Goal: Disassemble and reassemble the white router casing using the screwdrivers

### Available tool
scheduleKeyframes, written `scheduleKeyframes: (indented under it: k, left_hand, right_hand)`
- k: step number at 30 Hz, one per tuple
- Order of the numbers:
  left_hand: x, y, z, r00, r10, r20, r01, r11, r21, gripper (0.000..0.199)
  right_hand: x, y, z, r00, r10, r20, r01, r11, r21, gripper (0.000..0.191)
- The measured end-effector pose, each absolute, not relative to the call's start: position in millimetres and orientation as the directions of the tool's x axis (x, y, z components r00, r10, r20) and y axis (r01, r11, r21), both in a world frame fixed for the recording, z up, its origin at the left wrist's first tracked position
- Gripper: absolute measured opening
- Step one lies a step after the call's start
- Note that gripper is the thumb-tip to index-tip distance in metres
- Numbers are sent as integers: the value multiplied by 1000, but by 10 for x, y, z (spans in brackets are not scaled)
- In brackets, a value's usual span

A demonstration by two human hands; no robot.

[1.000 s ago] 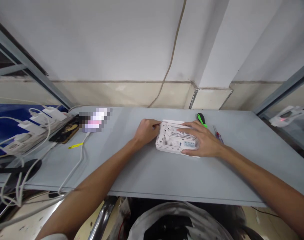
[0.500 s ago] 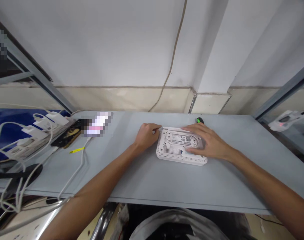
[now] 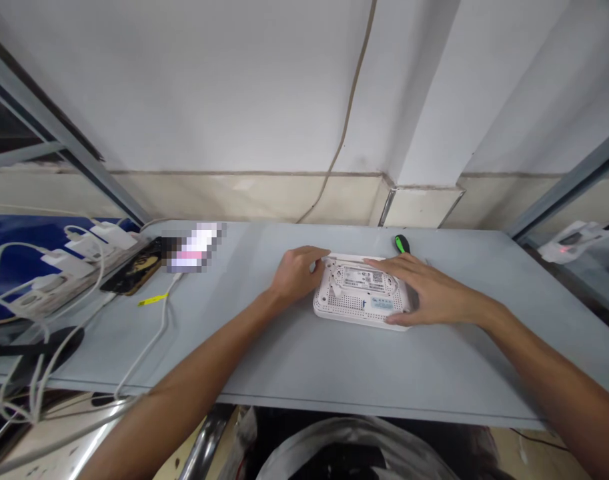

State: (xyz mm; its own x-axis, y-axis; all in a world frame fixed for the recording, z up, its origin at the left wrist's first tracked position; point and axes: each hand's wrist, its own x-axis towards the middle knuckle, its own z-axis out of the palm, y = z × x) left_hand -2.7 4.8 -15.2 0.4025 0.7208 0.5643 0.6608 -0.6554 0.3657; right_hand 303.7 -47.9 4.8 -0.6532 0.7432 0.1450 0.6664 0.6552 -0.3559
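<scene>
White router [image 3: 357, 307] underside up on grey table [image 3: 434, 373]

Router sits flat near the middle of the table, vented underside and labels facing up. My left hand [image 3: 299, 273] is curled against its upper-left corner, with the fingertips on the edge. I can't tell if those fingers are pinching anything small there. My right hand [image 3: 437, 298] is open with the fingers spread, holding the right end from both sides: fingers along the far edge, thumb at the near edge.

Main change from the earlier frames: my right hand has slid back toward the right end, so the blue-printed label [image 3: 383, 305] now shows where my palm was covering it. My left fingers have also moved further onto the corner. The router looks squarer to the table edge than in the first frame.

Green-and-black screwdriver handle [image 3: 402, 244] lies just past the far edge of the router, mostly hidden behind it and my right hand. Further left are a phone in a gold-patterned case [image 3: 134, 267], a pixelated blurred item [image 3: 194, 248], a yellow tag [image 3: 153, 300], a white cable [image 3: 160, 330] and a power strip with white chargers [image 3: 49, 287].
</scene>
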Motion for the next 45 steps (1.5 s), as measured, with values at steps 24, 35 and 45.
scheduleKeyframes:
  k: [24, 35, 45]
  left_hand:
    - [-12, 118, -122, 295, 842, 451, 779, -485, 396, 36]
    - [-20, 153, -107, 224, 863, 453, 736, -454, 502, 34]
    - [-24, 164, -30, 80, 922, 378, 646, -337, 685, 33]
  right_hand:
    - [2524, -459, -133, -554, 767, 324, 724, 636, -267, 110]
    - [2308, -488, -92, -509, 800, 317, 773, 587, -241, 102]
    - [2356, -443, -39, -461, 823, 332, 731, 564, -384, 99]
